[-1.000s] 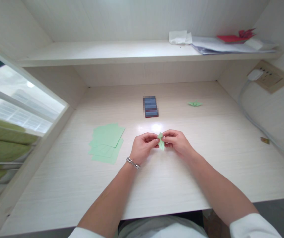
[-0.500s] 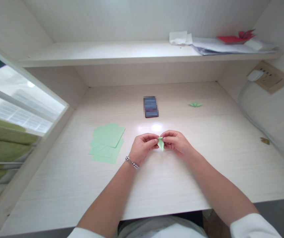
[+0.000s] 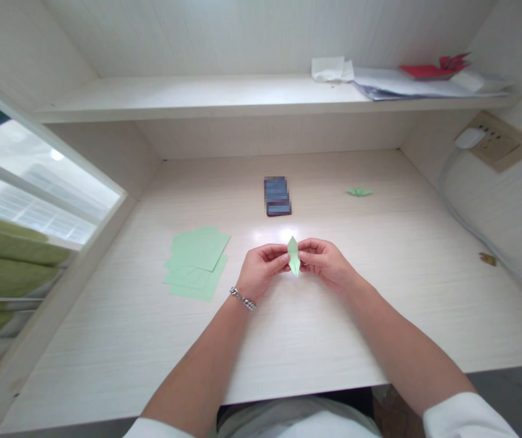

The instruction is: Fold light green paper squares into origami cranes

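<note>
Between my two hands is a small folded piece of green paper (image 3: 293, 255), a narrow pointed shape with one tip up and one tip toward me. My left hand (image 3: 265, 266) pinches its left edge between thumb and fingers. On the opposite edge, the thumb and fingers of my right hand (image 3: 325, 261) close in a pinch. The fingers behind the paper are partly hidden. To the left of my left hand lies a loose pile of green paper sheets (image 3: 199, 249). A finished green paper crane (image 3: 359, 191) rests farther back on the right.
A phone (image 3: 278, 196) with a blurred screen lies behind my hands on the pale desk (image 3: 306, 353). The shelf (image 3: 197, 97) above holds papers (image 3: 393, 82) and a red folded paper figure (image 3: 454, 62). At right a cable (image 3: 462, 222) runs from a wall socket (image 3: 498, 141).
The upper flap of the folded green paper has come up, so the piece now shows a long shape with a raised point. Both hands stay nearly in place.
</note>
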`<state>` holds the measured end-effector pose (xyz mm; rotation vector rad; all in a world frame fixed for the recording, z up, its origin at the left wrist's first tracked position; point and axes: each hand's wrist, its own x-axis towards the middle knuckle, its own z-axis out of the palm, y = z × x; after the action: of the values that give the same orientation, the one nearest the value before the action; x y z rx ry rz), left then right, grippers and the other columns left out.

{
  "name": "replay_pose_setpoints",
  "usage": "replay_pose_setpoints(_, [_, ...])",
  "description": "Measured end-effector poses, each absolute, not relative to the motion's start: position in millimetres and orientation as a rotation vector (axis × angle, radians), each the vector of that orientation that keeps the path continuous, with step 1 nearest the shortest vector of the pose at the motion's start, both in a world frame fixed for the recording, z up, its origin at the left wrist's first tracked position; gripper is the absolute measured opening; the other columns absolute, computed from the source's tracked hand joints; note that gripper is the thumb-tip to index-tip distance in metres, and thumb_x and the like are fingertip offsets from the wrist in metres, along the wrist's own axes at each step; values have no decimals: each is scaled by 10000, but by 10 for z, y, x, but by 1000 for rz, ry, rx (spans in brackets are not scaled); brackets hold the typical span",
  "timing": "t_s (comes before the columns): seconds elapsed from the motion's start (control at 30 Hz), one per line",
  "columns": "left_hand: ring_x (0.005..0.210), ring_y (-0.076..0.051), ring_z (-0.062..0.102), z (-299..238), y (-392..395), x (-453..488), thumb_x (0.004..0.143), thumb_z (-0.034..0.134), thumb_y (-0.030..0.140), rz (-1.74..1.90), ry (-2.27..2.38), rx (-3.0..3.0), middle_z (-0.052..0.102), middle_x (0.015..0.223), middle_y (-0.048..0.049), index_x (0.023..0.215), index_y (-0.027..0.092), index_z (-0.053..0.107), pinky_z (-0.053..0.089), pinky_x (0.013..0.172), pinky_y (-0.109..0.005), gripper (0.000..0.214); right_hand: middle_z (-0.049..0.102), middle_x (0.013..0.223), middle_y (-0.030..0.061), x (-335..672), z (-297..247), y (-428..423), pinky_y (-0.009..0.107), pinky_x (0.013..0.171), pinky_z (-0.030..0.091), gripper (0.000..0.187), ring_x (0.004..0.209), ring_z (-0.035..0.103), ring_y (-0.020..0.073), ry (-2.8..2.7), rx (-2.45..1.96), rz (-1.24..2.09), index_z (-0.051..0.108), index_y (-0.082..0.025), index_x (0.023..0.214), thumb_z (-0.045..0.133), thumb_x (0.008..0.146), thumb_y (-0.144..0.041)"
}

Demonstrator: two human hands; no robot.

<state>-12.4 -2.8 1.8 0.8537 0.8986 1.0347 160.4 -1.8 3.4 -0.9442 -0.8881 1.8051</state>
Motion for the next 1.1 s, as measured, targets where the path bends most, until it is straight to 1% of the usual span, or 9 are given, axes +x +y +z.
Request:
replay_pose_setpoints(0.23, [697, -147, 647, -18, -24, -126, 652, 788, 243, 1064, 912, 927, 716, 850, -89, 892, 126, 719, 541, 664, -276, 275, 666, 798, 13, 1614, 10, -18, 253, 640, 480, 242, 691, 607, 120, -939, -925, 1787, 674, -186, 850, 782, 664, -296])
replay_pose_setpoints(0.4, [700, -149, 645, -20, -18, -130, 661, 781, 257, 1057, 917, 937, 713, 851, -87, 897, 128, 718, 544, 666, -280, 276, 669, 796, 15, 1615, 21, -20, 259, 640, 486, 254, 691, 607, 124, -949, -940, 1776, 678, -191, 837, 792, 649, -317])
replay_pose_setpoints(0.67, [694, -146, 641, 24, -26, -133, 660, 774, 245, 1055, 916, 962, 705, 820, -75, 870, 137, 721, 546, 662, -279, 242, 675, 784, 10, 1621, 22, -10, 268, 641, 498, 242, 684, 609, 127, -924, -934, 1773, 695, -199, 839, 792, 628, -268])
replay_pose_setpoints(0.83, [664, -151, 643, 30, -30, -132, 659, 757, 240, 1042, 939, 963, 703, 779, -65, 833, 140, 728, 551, 666, -303, 203, 667, 751, 7, 1621, 48, -13, 278, 652, 501, 179, 680, 611, 133, -942, -952, 1774, 704, -185, 787, 764, 627, -234])
replay_pose_setpoints(0.97, [680, -164, 651, 34, -34, -125, 656, 738, 235, 1042, 949, 961, 706, 775, -63, 797, 142, 732, 555, 681, -318, 169, 672, 732, 18, 1606, 63, -13, 294, 658, 502, 153, 669, 617, 146, -937, -988, 1769, 704, -176, 761, 742, 623, -229])
replay_pose_setpoints(1.1, [699, -168, 651, 30, -35, -121, 662, 724, 225, 1036, 964, 985, 708, 779, -63, 787, 146, 734, 553, 680, -313, 149, 676, 699, 38, 1600, 66, -11, 310, 662, 502, 140, 652, 623, 160, -938, -1015, 1775, 706, -162, 757, 699, 665, -267])
